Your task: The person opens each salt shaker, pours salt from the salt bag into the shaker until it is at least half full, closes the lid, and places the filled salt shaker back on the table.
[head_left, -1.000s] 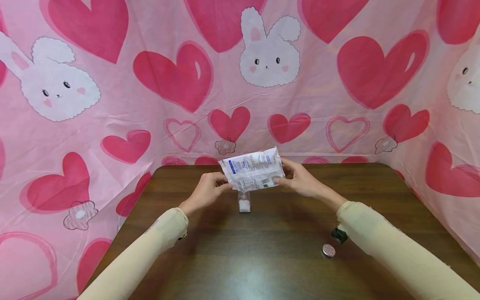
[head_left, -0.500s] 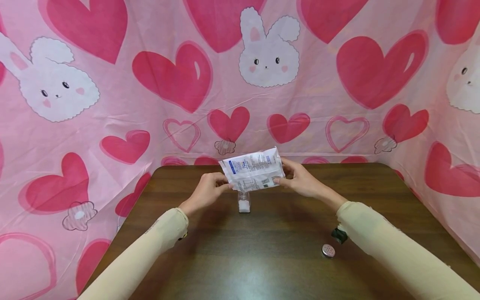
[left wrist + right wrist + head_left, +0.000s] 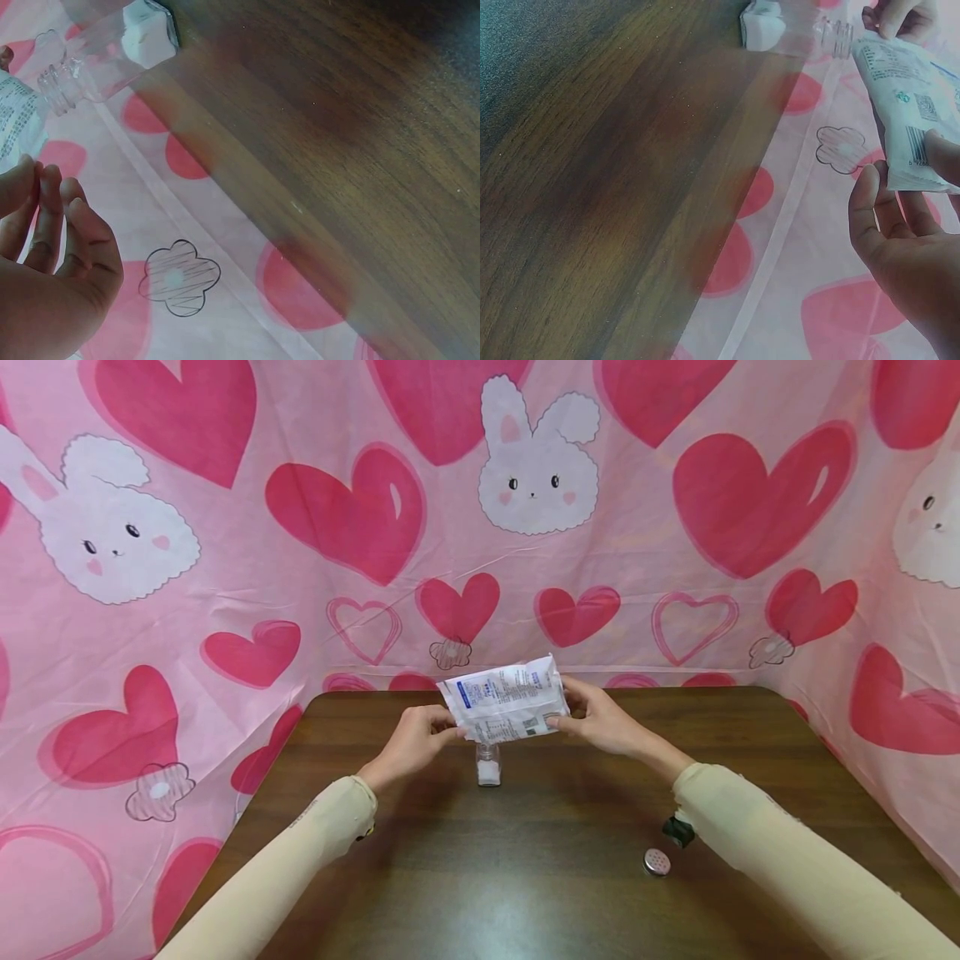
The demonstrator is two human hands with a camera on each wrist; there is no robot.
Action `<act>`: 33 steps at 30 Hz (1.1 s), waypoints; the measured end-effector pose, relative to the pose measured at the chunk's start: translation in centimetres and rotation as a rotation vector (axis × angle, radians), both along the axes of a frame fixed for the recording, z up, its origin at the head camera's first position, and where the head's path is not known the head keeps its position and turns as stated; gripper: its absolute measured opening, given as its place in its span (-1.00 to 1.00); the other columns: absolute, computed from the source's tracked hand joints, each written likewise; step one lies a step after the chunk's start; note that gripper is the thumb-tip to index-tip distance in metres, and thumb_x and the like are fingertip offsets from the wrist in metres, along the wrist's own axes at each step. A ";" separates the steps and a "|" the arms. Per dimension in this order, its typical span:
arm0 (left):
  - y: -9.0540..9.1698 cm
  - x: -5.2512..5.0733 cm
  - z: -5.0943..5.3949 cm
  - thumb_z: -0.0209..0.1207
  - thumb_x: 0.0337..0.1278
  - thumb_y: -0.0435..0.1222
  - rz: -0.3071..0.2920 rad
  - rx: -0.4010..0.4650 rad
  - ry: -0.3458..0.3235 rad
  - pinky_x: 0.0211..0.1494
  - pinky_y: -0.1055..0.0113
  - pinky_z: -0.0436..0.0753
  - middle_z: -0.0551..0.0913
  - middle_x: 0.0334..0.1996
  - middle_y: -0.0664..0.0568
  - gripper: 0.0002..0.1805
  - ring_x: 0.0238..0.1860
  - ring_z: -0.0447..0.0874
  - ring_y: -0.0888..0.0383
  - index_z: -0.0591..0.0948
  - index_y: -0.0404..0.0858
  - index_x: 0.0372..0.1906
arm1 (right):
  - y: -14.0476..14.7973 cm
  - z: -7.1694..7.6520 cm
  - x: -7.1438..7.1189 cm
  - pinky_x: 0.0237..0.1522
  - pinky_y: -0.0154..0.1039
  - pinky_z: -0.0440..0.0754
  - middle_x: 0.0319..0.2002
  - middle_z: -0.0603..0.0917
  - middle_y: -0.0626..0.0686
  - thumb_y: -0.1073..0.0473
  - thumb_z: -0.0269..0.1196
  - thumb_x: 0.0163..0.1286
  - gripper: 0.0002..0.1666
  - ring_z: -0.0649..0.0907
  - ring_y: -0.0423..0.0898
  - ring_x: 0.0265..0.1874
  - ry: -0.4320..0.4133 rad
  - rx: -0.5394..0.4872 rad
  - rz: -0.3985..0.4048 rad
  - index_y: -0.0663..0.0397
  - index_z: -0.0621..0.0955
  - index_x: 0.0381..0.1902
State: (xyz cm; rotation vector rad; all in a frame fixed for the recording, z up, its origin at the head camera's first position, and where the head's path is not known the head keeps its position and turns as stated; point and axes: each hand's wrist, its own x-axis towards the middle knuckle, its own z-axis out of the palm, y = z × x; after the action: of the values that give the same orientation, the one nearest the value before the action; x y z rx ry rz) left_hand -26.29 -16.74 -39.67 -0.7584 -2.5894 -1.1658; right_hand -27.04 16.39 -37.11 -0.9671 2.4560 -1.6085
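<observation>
A white printed packet (image 3: 506, 697) is tilted over the mouth of a small clear glass bottle (image 3: 489, 766), which stands upright and holds white powder in its lower part. The left hand (image 3: 414, 742) pinches the packet's lower left corner between thumb and fingers. At the packet's right end, the right hand (image 3: 606, 718) grips it, thumb in front and fingers behind. In the right wrist view the packet (image 3: 907, 105) has its corner close to the threaded bottle neck (image 3: 838, 39); whether they touch, I cannot tell.
A round silver lid with holes (image 3: 657, 862) lies on the brown wooden table (image 3: 480, 877), at the right near the right forearm. Pink cloth (image 3: 630, 543) with hearts and rabbits hangs behind the table and along both sides.
</observation>
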 end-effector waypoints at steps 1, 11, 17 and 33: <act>0.0 0.0 0.0 0.44 0.25 -0.42 0.000 -0.002 0.001 -0.29 0.28 0.59 0.75 -0.34 -0.01 -0.96 -0.36 0.63 -0.03 0.83 -0.31 -0.23 | 0.0 0.0 0.0 -0.32 -0.10 0.75 0.05 0.69 0.32 0.42 0.39 0.41 -0.25 0.73 0.15 -0.11 0.001 0.000 0.000 0.25 0.41 0.50; -0.1 -0.1 0.0 0.45 0.26 -0.38 0.003 -0.016 0.008 -0.28 0.29 0.60 0.75 -0.33 -0.04 -0.92 -0.39 0.59 0.17 0.83 -0.34 -0.23 | 0.0 0.0 0.0 -0.32 -0.10 0.75 0.06 0.70 0.31 0.41 0.40 0.40 -0.26 0.72 0.14 -0.12 0.016 0.011 -0.004 0.25 0.42 0.49; -0.1 0.0 0.0 0.45 0.25 -0.40 0.001 -0.013 0.012 -0.28 0.28 0.60 0.76 -0.33 -0.04 -0.95 -0.39 0.60 0.16 0.83 -0.31 -0.23 | 0.0 0.1 0.1 -0.33 -0.09 0.74 0.06 0.70 0.31 0.40 0.40 0.41 -0.26 0.72 0.14 -0.13 0.011 0.016 -0.007 0.23 0.42 0.49; -0.1 -0.2 -0.3 0.46 0.22 -0.41 0.003 -0.008 0.013 -0.27 0.27 0.62 0.77 -0.30 0.03 -0.93 -0.39 0.59 0.16 0.84 -0.26 -0.21 | 0.0 0.0 0.0 -0.34 -0.08 0.75 0.05 0.69 0.31 0.40 0.41 0.39 -0.23 0.72 0.15 -0.13 0.006 0.014 -0.003 0.21 0.41 0.51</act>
State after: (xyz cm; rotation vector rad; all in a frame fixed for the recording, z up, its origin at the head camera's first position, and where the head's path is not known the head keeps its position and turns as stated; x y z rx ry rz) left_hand -26.47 -16.86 -39.94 -0.7612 -2.5858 -1.1461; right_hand -27.05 16.36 -37.08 -0.9683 2.4710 -1.5890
